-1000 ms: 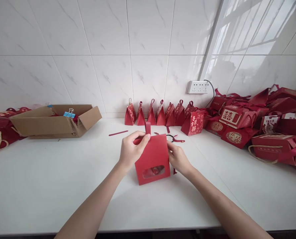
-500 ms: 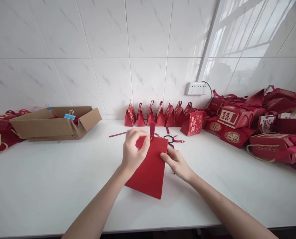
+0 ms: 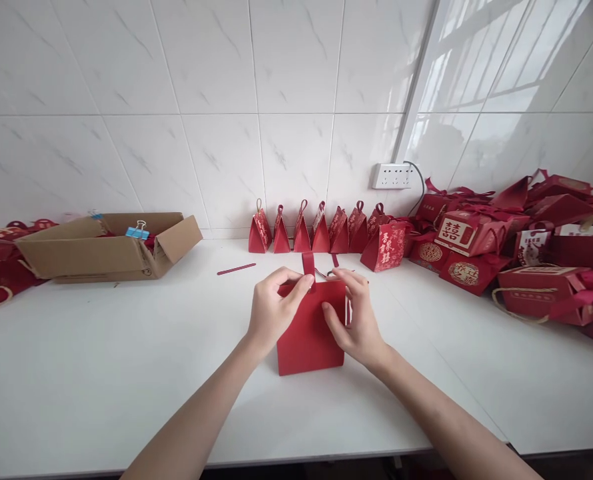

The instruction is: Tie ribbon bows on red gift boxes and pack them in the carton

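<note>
A plain red paper gift box (image 3: 309, 337) stands nearly upright on the table in front of me, its blank face towards me. From its top edge rises a dark red ribbon (image 3: 308, 263). My left hand (image 3: 279, 303) pinches the box's top edge, thumb and fingers at the foot of the ribbon. My right hand (image 3: 354, 320) is at the box's upper right edge with its fingers apart and bent. Its thumb lies over the front face; whether it presses there I cannot tell. The box's far side is hidden.
Behind stands a row of small red gift boxes (image 3: 301, 237) with loops. A loose ribbon strip (image 3: 236, 269) lies left of centre. An open cardboard box (image 3: 91, 257) with a blue binder clip (image 3: 137, 231) is at the left. Many red boxes (image 3: 476, 233) are heaped right, below a power strip (image 3: 394, 176).
The gift box has swung from a tilt to nearly upright. My left hand's fingers have come down onto its top edge. My right hand has loosened its hold on the side and spread its fingers.
</note>
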The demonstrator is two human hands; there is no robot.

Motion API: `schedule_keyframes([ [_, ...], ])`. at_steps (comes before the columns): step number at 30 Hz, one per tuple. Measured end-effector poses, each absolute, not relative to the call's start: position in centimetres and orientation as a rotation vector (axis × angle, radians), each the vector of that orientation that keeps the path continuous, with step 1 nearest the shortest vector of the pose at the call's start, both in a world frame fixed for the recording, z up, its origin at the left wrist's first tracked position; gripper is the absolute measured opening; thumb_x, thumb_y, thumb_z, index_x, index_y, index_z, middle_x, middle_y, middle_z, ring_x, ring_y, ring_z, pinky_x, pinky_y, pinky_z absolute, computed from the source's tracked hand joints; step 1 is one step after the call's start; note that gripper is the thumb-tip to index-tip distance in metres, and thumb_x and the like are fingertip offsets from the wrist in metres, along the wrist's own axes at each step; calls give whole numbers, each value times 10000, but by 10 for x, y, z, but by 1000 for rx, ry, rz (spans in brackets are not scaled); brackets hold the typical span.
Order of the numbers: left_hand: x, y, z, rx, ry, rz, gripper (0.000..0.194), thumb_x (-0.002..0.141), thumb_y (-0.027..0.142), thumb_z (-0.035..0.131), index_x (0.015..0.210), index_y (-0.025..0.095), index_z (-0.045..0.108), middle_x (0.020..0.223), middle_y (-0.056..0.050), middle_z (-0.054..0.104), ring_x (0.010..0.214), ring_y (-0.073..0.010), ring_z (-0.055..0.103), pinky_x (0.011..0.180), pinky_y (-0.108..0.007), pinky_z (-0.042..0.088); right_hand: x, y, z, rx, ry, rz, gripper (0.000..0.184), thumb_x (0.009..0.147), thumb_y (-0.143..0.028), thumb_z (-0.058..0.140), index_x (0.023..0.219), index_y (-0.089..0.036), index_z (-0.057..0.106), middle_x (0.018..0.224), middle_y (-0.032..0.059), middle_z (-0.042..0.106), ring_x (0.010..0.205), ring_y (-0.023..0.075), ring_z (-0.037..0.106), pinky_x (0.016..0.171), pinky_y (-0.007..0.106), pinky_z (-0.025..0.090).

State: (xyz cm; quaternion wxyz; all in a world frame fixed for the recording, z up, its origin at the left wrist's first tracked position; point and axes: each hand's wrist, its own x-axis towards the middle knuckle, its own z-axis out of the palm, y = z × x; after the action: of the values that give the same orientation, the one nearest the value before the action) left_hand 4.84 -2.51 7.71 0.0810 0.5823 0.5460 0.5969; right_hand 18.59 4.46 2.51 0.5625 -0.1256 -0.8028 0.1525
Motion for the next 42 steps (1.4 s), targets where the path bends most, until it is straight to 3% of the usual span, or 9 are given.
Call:
schedule_keyframes([
  [4,56,-25,70,1851,1633,1874,271,875,321,523,650,176,564,623,15,590,581,-93,535,578,-208,435,182,40,31,-276,-1903,69,401,873,-78,442,1218,-282,457,1213,110,399,1162,260,476,914,492,484],
  [16,59,-23,65,1900,1669,1950,286,876,314,528,625,176,523,582,33,544,530,-75,481,528,-200,391,186,41,30,-273,-1891,9,178,874,-86,461,970,-233,486,1074,96,434,1013,216,541,823,437,521],
  [21,59,-23,64,1891,1673,1946,278,876,323,528,638,181,538,592,24,555,543,-84,502,536,-209,405,184,39,33,-314,-1798,214,193,873,-178,520,1048,-235,463,992,78,539,959,219,563,784,412,512],
  [26,58,-23,64,1900,1657,1943,253,873,321,536,664,186,577,604,18,573,561,-90,520,556,-213,421,184,39,38,-412,-1791,411,46,905,-220,494,905,-234,537,812,27,606,747,167,574,685,319,489],
  [34,59,-23,64,1894,1621,1950,230,861,317,558,678,183,596,615,21,589,568,-86,532,558,-209,425,180,37,41,-499,-1744,607,145,894,-292,502,770,-217,515,725,6,604,673,145,572,632,273,479],
  [42,54,-24,65,2034,1477,1879,147,828,266,525,710,184,555,678,-9,593,643,-125,563,614,-244,472,186,38,45,-363,-1807,635,79,888,-253,490,841,-215,542,772,12,599,710,150,569,658,283,472],
])
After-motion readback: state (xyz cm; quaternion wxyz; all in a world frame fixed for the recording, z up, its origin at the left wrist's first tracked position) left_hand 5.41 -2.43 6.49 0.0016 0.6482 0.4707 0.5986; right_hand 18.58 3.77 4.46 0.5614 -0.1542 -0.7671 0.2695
